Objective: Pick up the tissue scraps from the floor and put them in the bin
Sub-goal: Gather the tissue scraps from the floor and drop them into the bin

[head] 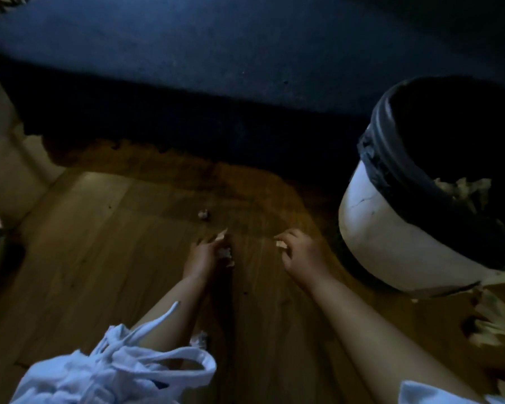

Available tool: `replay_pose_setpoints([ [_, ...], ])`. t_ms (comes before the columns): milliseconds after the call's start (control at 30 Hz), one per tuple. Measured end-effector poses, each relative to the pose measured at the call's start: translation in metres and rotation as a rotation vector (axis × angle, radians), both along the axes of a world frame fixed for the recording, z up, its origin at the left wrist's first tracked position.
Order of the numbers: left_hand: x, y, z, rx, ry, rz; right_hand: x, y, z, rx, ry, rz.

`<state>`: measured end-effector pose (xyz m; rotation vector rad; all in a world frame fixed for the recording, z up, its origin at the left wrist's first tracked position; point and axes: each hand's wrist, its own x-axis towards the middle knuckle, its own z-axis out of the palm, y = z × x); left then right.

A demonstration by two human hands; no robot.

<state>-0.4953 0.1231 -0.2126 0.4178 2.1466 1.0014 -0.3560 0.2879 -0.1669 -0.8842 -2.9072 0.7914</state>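
Tissue scraps lie on the wooden floor (99, 243) and some sit in both hands. The left hand (202, 256) is low by the floor, with its fingers closed around a small bunch of scraps (224, 252). The right hand (299, 252) is a little way from it, not touching it, and pinches one small scrap (280, 244) between finger and thumb.

One more little balled-up scrap (203, 214) waits on the floor just past the hands. Another scrap (200, 339) peeks out by the left arm. Bigger crumpled bits (491, 325) lie on the floor close to the bin.

The bin (391, 234) is white with a dark bag (382, 147) folded over its rim. It leans toward the person, so its mouth is easy to reach. Some tissue (467, 188) is already inside.

I think the hands hold their scraps so more can be gathered before one trip to the bin. The right hand is nearer the bin, so it could drop its bit first.
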Motion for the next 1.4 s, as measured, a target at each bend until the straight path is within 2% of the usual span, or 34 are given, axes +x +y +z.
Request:
replay_pose_setpoints([
  [167, 0.008, 0.002, -0.004, -0.045, 0.196, -0.155, -0.007, 0.004, -0.030, -0.166, -0.130, -0.022],
  [300, -0.018, 0.014, 0.002, 0.151, 0.319, 0.106, -0.007, 0.004, -0.045, -0.168, -0.109, -0.095],
  [367, -0.037, 0.025, 0.008, 0.122, 0.356, 0.148, -0.008, 0.007, -0.053, -0.177, -0.091, -0.111],
  [400, -0.045, 0.032, 0.009, 0.112, 0.345, 0.149, -0.008, 0.008, -0.055, -0.180, -0.090, -0.116],
  [533, -0.066, 0.043, 0.010, 0.135, 0.035, 0.337, -0.008, 0.010, -0.063, -0.136, -0.070, -0.086],
  [600, -0.063, 0.038, 0.011, 0.113, -0.077, 0.333, -0.006, 0.012, -0.067, -0.146, -0.042, -0.080],
  [767, -0.039, 0.017, 0.010, 0.016, 0.017, 0.160, -0.001, 0.016, -0.052, -0.069, -0.076, -0.062],
  [933, 0.011, -0.011, 0.041, -0.024, 0.002, 0.202, 0.013, 0.007, -0.030, -0.025, -0.105, 0.018],
  [1100, 0.067, -0.053, 0.047, -0.121, -0.013, 0.352, 0.072, -0.015, -0.009, -0.156, 0.126, -0.151],
  [1200, 0.098, -0.062, 0.037, -0.258, 0.005, 0.313, 0.115, -0.013, -0.007, -0.139, 0.134, -0.254],
  [1267, 0.112, -0.063, 0.029, -0.277, 0.001, 0.321, 0.143, -0.006, -0.007, -0.129, 0.124, -0.374],
  [1400, 0.119, -0.060, 0.020, -0.301, 0.025, 0.289, 0.191, 0.007, -0.014, -0.332, 0.148, -0.644],
])
